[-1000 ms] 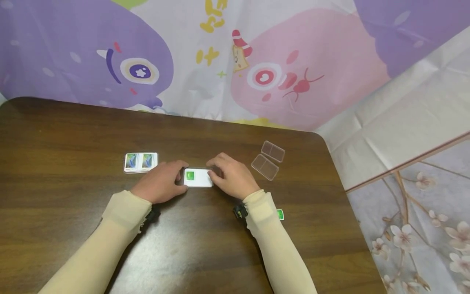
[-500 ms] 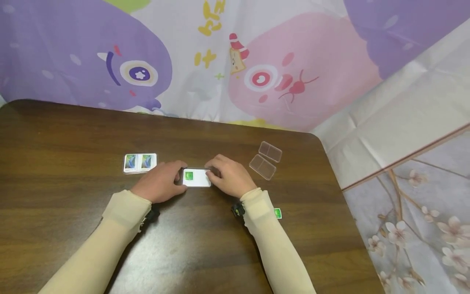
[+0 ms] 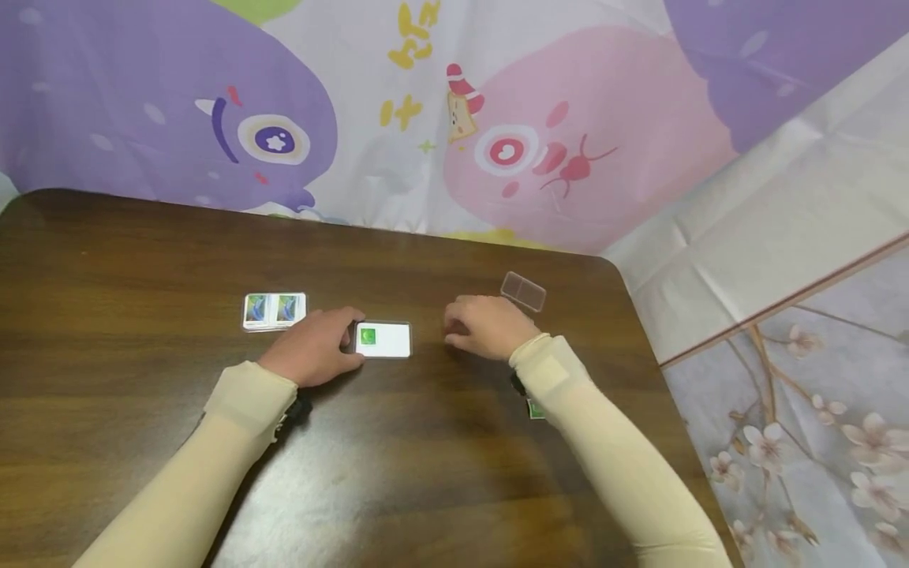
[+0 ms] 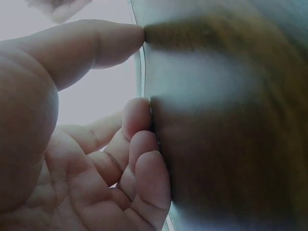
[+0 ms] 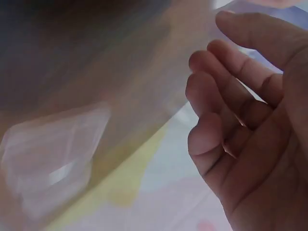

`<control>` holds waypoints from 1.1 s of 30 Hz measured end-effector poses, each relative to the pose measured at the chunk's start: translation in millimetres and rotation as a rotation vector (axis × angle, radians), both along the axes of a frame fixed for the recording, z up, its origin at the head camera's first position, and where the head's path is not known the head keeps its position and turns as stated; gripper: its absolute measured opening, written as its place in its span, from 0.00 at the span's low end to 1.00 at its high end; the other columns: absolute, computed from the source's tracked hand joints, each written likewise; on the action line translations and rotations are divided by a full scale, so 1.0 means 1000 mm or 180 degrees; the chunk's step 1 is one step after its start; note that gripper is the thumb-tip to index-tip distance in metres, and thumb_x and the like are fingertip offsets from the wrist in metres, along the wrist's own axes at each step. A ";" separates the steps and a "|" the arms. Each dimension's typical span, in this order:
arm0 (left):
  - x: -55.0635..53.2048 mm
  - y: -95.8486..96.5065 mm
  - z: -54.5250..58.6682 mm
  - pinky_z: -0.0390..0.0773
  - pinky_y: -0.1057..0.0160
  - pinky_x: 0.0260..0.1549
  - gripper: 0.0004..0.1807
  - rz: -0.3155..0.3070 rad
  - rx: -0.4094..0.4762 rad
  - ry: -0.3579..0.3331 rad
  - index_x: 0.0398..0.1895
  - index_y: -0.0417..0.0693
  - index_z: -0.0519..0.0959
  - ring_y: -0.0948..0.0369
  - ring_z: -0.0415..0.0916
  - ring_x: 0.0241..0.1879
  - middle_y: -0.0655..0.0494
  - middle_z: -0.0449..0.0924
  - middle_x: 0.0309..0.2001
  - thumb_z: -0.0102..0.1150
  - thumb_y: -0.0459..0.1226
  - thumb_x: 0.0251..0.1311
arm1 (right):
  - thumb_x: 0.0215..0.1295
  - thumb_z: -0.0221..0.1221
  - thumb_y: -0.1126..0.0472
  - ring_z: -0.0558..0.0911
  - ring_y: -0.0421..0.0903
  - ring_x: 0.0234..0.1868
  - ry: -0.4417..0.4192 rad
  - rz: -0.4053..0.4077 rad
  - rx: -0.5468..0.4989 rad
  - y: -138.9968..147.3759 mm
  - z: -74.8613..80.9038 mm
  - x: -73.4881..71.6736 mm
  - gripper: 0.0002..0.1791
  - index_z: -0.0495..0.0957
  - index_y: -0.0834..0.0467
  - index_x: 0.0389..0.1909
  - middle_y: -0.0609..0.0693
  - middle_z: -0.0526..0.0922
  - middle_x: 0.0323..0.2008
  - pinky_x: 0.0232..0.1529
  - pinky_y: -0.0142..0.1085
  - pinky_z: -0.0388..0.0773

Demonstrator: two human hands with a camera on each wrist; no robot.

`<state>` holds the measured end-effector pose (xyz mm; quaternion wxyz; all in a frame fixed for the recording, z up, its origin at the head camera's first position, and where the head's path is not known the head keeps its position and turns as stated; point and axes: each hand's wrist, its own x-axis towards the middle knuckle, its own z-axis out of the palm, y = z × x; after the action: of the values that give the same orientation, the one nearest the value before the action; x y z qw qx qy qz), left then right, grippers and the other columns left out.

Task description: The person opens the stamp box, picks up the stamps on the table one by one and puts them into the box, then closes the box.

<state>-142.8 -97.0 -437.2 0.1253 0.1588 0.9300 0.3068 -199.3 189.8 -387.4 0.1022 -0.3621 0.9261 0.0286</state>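
Observation:
In the head view, a clear shallow plastic case (image 3: 392, 341) with a white insert and a small green picture square (image 3: 368, 337) lies flat at the table's middle. My left hand (image 3: 316, 347) holds its left end, with the thumb at the near corner and the index finger at the far one. The left wrist view shows the thumb and bent fingers of this hand (image 4: 82, 159) down at the tabletop. Right of the case, my right hand (image 3: 490, 325) hovers with nothing in its loosely curled fingers (image 5: 204, 132), and a gap shows before the thumb.
A second case (image 3: 274, 311) with two blue-green pictures lies beyond my left hand. Past my right hand sits a clear divided plastic piece (image 3: 524, 291); its partner is hidden. Another green square (image 3: 536, 409) is partly under the right sleeve. A printed cloth (image 3: 383, 189) borders the table's back.
My right hand has let go of the case's right end and moved right, now covering one of the clear divided pieces. My left hand stays at the case's left end.

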 end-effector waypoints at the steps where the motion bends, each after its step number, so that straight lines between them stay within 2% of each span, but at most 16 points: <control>1: 0.000 0.000 0.000 0.77 0.46 0.48 0.35 -0.0004 0.0007 0.0000 0.69 0.38 0.71 0.51 0.77 0.46 0.49 0.81 0.45 0.68 0.43 0.62 | 0.67 0.69 0.50 0.83 0.41 0.39 -0.0003 0.0028 0.0131 0.009 0.004 -0.001 0.08 0.85 0.48 0.41 0.43 0.84 0.40 0.40 0.40 0.82; 4: -0.002 0.001 -0.001 0.77 0.47 0.48 0.35 -0.0011 0.0027 0.0007 0.69 0.37 0.71 0.52 0.77 0.45 0.49 0.81 0.44 0.68 0.42 0.61 | 0.62 0.73 0.51 0.84 0.42 0.38 -0.0041 0.0030 0.0454 0.035 0.015 -0.001 0.10 0.84 0.50 0.37 0.43 0.84 0.36 0.41 0.43 0.83; 7: -0.002 0.001 -0.002 0.77 0.47 0.47 0.35 -0.0033 0.0034 0.0027 0.69 0.37 0.71 0.52 0.77 0.44 0.50 0.81 0.43 0.68 0.42 0.61 | 0.59 0.75 0.54 0.82 0.41 0.31 -0.0246 -0.0067 0.0764 0.058 0.022 0.006 0.09 0.83 0.50 0.31 0.41 0.84 0.29 0.38 0.43 0.83; 11: -0.002 0.001 -0.003 0.77 0.47 0.47 0.35 -0.0043 0.0032 0.0055 0.69 0.36 0.72 0.53 0.77 0.44 0.50 0.81 0.43 0.68 0.42 0.62 | 0.56 0.71 0.63 0.74 0.39 0.22 -0.0575 -0.0223 0.1153 0.077 0.022 0.019 0.11 0.80 0.50 0.19 0.41 0.80 0.20 0.30 0.40 0.78; 14: -0.001 0.000 -0.002 0.77 0.47 0.46 0.34 -0.0013 0.0017 0.0055 0.69 0.36 0.72 0.53 0.76 0.43 0.51 0.81 0.42 0.69 0.42 0.62 | 0.54 0.72 0.61 0.70 0.40 0.21 -0.0738 -0.0296 0.1362 0.082 0.016 0.028 0.15 0.77 0.50 0.15 0.40 0.76 0.17 0.27 0.39 0.74; 19: -0.001 0.000 -0.002 0.76 0.47 0.46 0.34 -0.0024 0.0004 0.0067 0.69 0.36 0.72 0.53 0.76 0.44 0.52 0.81 0.42 0.69 0.43 0.62 | 0.51 0.78 0.52 0.71 0.39 0.22 -0.0932 -0.0384 0.1538 0.084 0.005 0.033 0.19 0.76 0.49 0.16 0.39 0.76 0.18 0.29 0.39 0.75; 24: -0.002 -0.001 -0.002 0.77 0.46 0.47 0.34 -0.0017 -0.0018 0.0089 0.69 0.37 0.72 0.51 0.77 0.45 0.50 0.82 0.43 0.69 0.43 0.62 | 0.52 0.78 0.52 0.74 0.39 0.23 -0.0794 -0.0313 0.1377 0.083 0.002 0.028 0.18 0.78 0.50 0.18 0.40 0.79 0.20 0.31 0.39 0.78; 28: -0.001 0.000 -0.002 0.76 0.46 0.48 0.34 -0.0031 0.0012 0.0066 0.69 0.36 0.72 0.52 0.77 0.45 0.51 0.81 0.42 0.69 0.43 0.62 | 0.58 0.75 0.57 0.75 0.39 0.23 -0.0487 -0.0162 0.0957 0.083 -0.002 0.024 0.15 0.77 0.51 0.21 0.41 0.79 0.22 0.30 0.39 0.78; 33: 0.000 0.000 -0.002 0.76 0.47 0.47 0.34 -0.0026 0.0022 0.0063 0.68 0.36 0.72 0.52 0.76 0.44 0.51 0.81 0.42 0.69 0.43 0.62 | 0.66 0.65 0.63 0.70 0.38 0.21 -0.0115 -0.0044 0.0476 0.080 -0.013 0.020 0.16 0.72 0.49 0.21 0.40 0.72 0.20 0.25 0.37 0.72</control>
<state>-142.9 -96.6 -439.2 0.1167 0.1661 0.9295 0.3079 -179.5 270.3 -400.7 0.1458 -0.3476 0.9218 0.0905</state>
